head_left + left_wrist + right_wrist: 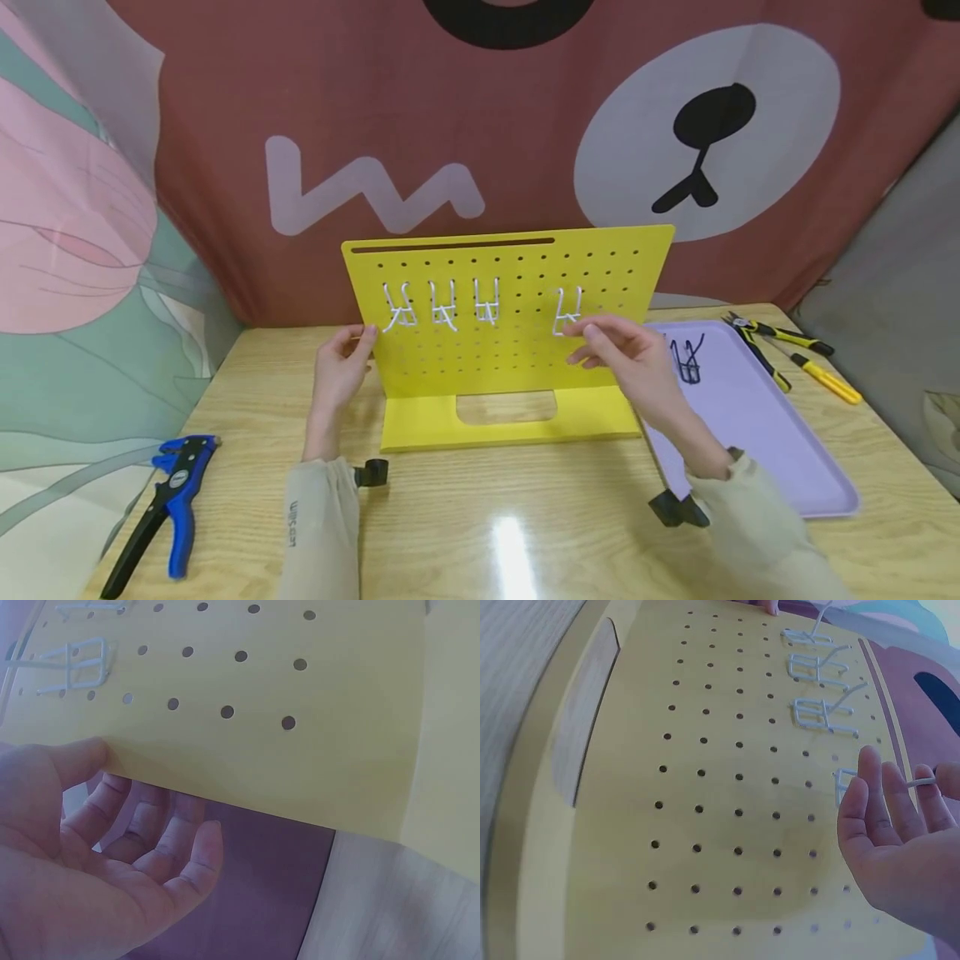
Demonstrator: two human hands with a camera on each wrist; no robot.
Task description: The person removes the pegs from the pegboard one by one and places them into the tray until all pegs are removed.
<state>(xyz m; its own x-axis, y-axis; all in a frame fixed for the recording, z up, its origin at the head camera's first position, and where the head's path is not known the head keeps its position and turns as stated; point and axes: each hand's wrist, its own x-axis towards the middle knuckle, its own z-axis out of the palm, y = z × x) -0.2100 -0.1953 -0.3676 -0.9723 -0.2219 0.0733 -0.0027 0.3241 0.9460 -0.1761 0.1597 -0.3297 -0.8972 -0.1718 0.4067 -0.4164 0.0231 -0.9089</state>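
Observation:
A yellow pegboard (517, 379) stands upright on its base on the table. My left hand (341, 371) holds the board's left edge, thumb in front and fingers behind it, as the left wrist view shows. Three white wire hooks (487, 310) hang in a row on the left and middle of the board. Farther right, another white hook (567, 317) lies against the board. My right hand (637, 358) pinches that hook's projecting prong (922, 782) between thumb and index finger, the other fingers spread. In the right wrist view, those fingers partly hide the hook's frame.
Right of the board lies a lilac tray (757, 433) holding black wire hooks (686, 362). Pliers (787, 335) and a yellow-handled tool (825, 379) lie beyond it. A blue and black wire stripper (176, 492) rests at the left. Behind the table hangs a printed cloth (315, 100).

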